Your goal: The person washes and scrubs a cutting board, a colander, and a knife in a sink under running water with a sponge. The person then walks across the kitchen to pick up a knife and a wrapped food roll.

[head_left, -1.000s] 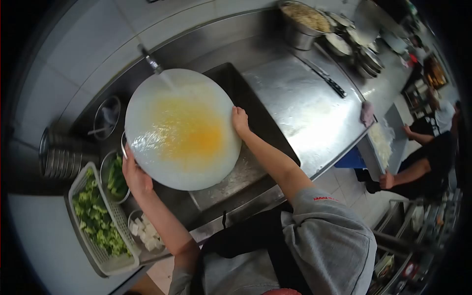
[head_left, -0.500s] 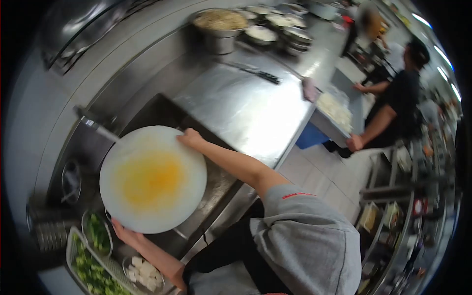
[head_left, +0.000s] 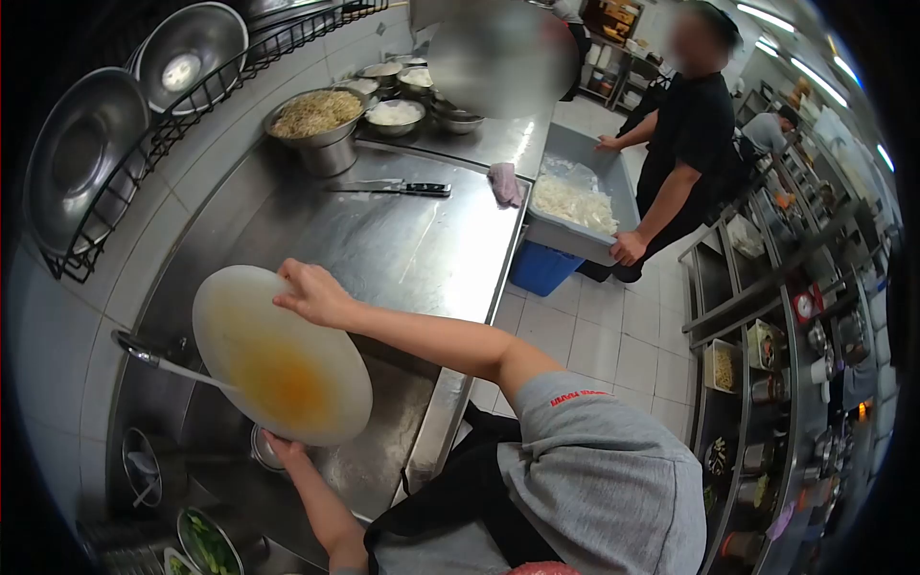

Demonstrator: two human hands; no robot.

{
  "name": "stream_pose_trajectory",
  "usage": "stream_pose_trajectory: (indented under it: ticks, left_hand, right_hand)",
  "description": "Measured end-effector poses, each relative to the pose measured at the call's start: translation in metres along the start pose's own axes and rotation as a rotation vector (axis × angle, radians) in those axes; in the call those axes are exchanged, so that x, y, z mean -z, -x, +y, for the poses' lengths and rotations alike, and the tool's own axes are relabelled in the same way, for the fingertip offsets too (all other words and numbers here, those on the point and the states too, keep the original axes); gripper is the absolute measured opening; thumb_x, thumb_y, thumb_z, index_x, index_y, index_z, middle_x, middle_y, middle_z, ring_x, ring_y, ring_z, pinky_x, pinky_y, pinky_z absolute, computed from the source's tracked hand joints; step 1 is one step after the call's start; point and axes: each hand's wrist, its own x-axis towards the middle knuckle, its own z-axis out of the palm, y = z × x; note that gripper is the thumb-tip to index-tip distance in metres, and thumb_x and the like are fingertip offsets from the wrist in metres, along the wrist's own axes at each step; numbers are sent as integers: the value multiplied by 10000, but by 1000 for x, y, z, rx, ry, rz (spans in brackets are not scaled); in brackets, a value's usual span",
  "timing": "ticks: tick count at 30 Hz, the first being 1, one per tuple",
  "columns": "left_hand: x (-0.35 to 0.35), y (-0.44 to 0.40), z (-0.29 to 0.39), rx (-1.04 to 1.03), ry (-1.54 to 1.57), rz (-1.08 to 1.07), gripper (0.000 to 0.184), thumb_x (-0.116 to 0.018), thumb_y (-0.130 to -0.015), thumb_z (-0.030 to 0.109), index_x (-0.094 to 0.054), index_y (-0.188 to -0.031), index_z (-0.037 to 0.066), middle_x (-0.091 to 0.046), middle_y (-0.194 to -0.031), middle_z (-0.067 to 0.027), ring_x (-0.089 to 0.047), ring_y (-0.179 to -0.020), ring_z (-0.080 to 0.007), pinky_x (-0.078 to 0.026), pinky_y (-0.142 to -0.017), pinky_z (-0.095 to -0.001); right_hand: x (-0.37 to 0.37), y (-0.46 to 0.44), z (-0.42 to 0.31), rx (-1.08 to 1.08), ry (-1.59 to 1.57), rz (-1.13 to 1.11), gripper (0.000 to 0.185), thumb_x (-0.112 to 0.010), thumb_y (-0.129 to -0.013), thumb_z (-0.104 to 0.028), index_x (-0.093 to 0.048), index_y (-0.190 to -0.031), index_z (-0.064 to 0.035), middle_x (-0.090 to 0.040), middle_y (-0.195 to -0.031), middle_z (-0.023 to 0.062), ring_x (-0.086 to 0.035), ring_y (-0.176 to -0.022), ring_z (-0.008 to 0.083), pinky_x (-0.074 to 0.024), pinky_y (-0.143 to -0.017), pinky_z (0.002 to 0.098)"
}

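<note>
A round white cutting board (head_left: 287, 345) with an orange-yellow stain stands tilted over the steel sink (head_left: 374, 431). My right hand (head_left: 316, 292) grips its upper edge, with the fingers closed over the rim. Low on the board, my left hand (head_left: 285, 448) holds the bottom edge; some of its fingers are hidden behind the board. A faucet (head_left: 139, 348) reaches in from the left, and a pale streak runs from it to the board's face. Partly behind my left hand is a small metal bowl (head_left: 264, 450).
A knife (head_left: 426, 189) and a cloth (head_left: 505, 185) lie on the steel counter (head_left: 412, 240). A bowl of sprout-like strands (head_left: 316, 113) stands behind. One person (head_left: 685, 144) holds a grey tub (head_left: 613, 251) above a blue bin (head_left: 543, 268). Green vegetables fill a bowl (head_left: 206, 541) at lower left.
The board has tipped from nearly face-on to a steeper slant. My right hand has moved left along its rim. The view has swung, showing more of the wall rack and the other person.
</note>
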Motion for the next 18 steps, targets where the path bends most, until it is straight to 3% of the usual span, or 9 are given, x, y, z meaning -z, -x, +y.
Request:
stream_pose_trajectory:
  ticks: [4, 7, 10, 12, 16, 18]
  left_hand:
    - [-40, -5, -31, -46, -95, 31, 561, -431, -867, 486, -435, -1241, 68, -411, -1309, -87, -420, -1163, -274, -364, -953, -452]
    - [-64, 8, -50, 2, -115, -118, 541, -462, -859, 461, -458, -1216, 55, -458, -1263, -91, -437, -1144, -267, -363, -960, -429]
    - [-89, 25, -57, 22, -8, -12, 522, -399, -894, 447, -436, -1240, 58, -442, -1279, -86, -421, -1159, -264, -353, -972, -428]
    - [-93, 24, -61, -47, -78, -105, 531, -318, -918, 456, -400, -1275, 71, -411, -1309, -81, -395, -1187, -267, -342, -984, -431]
    - [-110, 29, -66, -183, -170, -9, 581, -255, -913, 506, -361, -1307, 92, -381, -1335, -80, -365, -1215, -271, -328, -995, -430]
    - [-117, 29, -67, -193, -155, -26, 610, -191, -908, 531, -341, -1320, 107, -359, -1351, -80, -350, -1228, -273, -315, -1004, -433]
  right_hand:
    - [23, -4, -10, 31, -5, 25, 333, -651, -741, -197, -493, -934, 23, -586, -816, 213, -566, -811, 365, -428, -702, 412]
    - [41, -19, 13, 60, 50, 113, 313, -652, -738, -203, -519, -904, 26, -588, -800, 204, -569, -799, 361, -431, -695, 414]
    - [63, -36, 47, -27, 147, 125, 297, -658, -721, -215, -546, -866, 19, -591, -846, 212, -560, -846, 377, -435, -726, 434]
    - [72, -46, 77, -129, 249, 135, 286, -663, -710, -213, -575, -838, 27, -601, -840, 215, -569, -843, 384, -447, -744, 440]
    - [78, -62, 141, -254, 320, 78, 264, -642, -706, -175, -601, -865, 32, -602, -846, 224, -567, -874, 376, -453, -783, 431]
    - [71, -68, 181, -212, 380, 81, 266, -639, -708, -180, -608, -865, 33, -599, -868, 239, -569, -876, 374, -454, -774, 431]
